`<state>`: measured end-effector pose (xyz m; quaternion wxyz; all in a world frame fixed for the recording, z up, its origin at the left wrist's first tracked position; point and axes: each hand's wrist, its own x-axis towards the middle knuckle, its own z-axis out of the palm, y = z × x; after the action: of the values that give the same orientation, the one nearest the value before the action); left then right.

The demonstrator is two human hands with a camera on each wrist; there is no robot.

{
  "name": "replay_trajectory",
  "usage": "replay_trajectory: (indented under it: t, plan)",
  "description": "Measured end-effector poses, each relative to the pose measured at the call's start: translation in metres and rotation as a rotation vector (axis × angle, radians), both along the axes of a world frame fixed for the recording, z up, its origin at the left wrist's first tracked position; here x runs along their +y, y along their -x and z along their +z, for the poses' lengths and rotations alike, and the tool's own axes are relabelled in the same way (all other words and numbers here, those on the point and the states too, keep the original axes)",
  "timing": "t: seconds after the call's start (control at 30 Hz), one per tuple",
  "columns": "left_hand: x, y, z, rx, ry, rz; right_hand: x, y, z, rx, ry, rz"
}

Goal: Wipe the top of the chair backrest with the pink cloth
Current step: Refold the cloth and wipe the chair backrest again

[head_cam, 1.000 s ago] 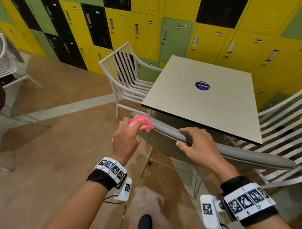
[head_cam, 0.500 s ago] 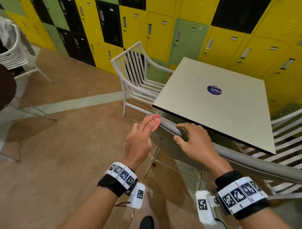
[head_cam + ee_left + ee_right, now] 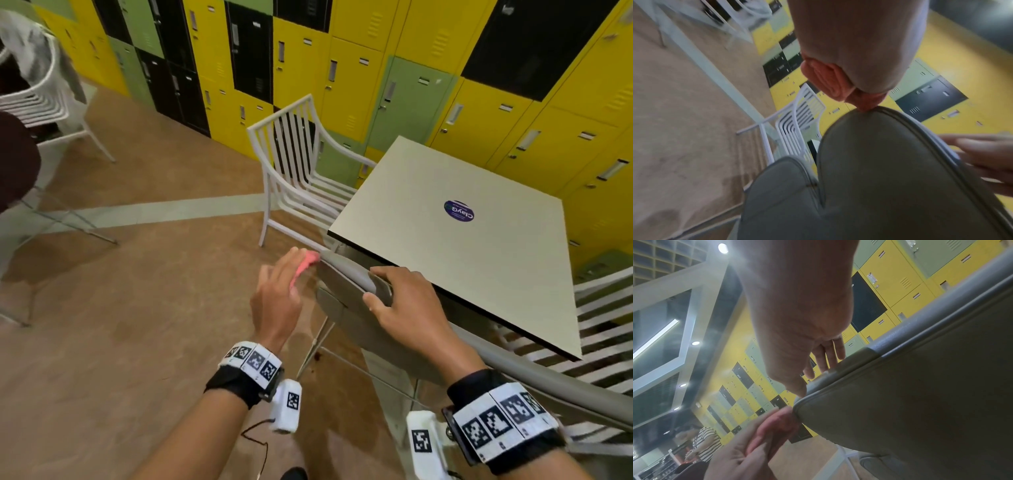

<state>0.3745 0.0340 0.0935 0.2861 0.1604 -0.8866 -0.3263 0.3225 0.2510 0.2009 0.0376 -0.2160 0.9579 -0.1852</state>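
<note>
The grey padded chair backrest (image 3: 346,270) runs from centre to lower right in the head view. My left hand (image 3: 284,284) pinches the bunched pink cloth (image 3: 305,265) against the backrest's left end corner. In the left wrist view the cloth (image 3: 828,79) sits under my palm and its tip touches the backrest corner (image 3: 890,162). My right hand (image 3: 383,291) grips the backrest top just right of the cloth, fingers over the top and thumb on the near face. The right wrist view shows those fingers (image 3: 828,356) over the backrest (image 3: 920,386) and the cloth (image 3: 777,425) at its corner.
A beige square table (image 3: 445,267) with a blue sticker (image 3: 459,210) stands right behind the backrest. White slatted chairs stand at its far left (image 3: 294,164) and right (image 3: 603,308). Yellow, green and black lockers (image 3: 342,68) line the wall. Brown floor lies open to the left.
My left hand has slid the pink cloth leftward off the top to the backrest's end corner, so less cloth shows. My right hand has kept its grip. The head view has panned left.
</note>
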Motion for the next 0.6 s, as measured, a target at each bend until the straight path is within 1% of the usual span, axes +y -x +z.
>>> replay_trajectory:
  t: [0.07,0.1,0.17,0.2,0.23,0.3,0.37,0.43,0.47,0.53,0.6]
  plan:
    - [0.017,-0.003,-0.001,0.070,0.117,-0.128,-0.001,0.002,-0.002,0.001,-0.023,0.003]
    - [0.023,-0.003,-0.006,0.065,0.137,-0.162,-0.004,0.003,-0.003,0.001,-0.029,0.007]
    - [0.023,0.000,-0.014,0.045,0.127,-0.147,-0.007,0.004,-0.004,0.006,-0.037,0.017]
    - [0.019,0.004,-0.017,0.020,0.105,-0.106,-0.008,0.005,-0.005,0.012,-0.041,0.020]
    - [0.013,0.009,-0.017,-0.030,0.045,-0.056,-0.009,0.006,-0.005,0.022,-0.045,0.023]
    - [0.000,0.015,-0.018,-0.121,-0.139,0.046,-0.009,0.007,-0.007,0.042,-0.056,0.035]
    - [-0.009,0.018,-0.013,-0.118,-0.289,0.134,-0.010,0.008,-0.009,0.062,-0.063,0.054]
    - [-0.012,0.024,-0.004,-0.064,-0.362,0.216,-0.011,0.008,-0.011,0.072,-0.064,0.066]
    - [-0.012,0.028,0.000,-0.064,-0.383,0.241,-0.012,0.008,-0.012,0.076,-0.062,0.070]
    - [-0.012,0.040,0.003,-0.122,-0.396,0.212,-0.015,0.006,-0.012,0.083,-0.058,0.073]
    - [-0.010,0.051,0.001,-0.212,-0.359,0.093,-0.018,0.006,-0.012,0.090,-0.059,0.069]
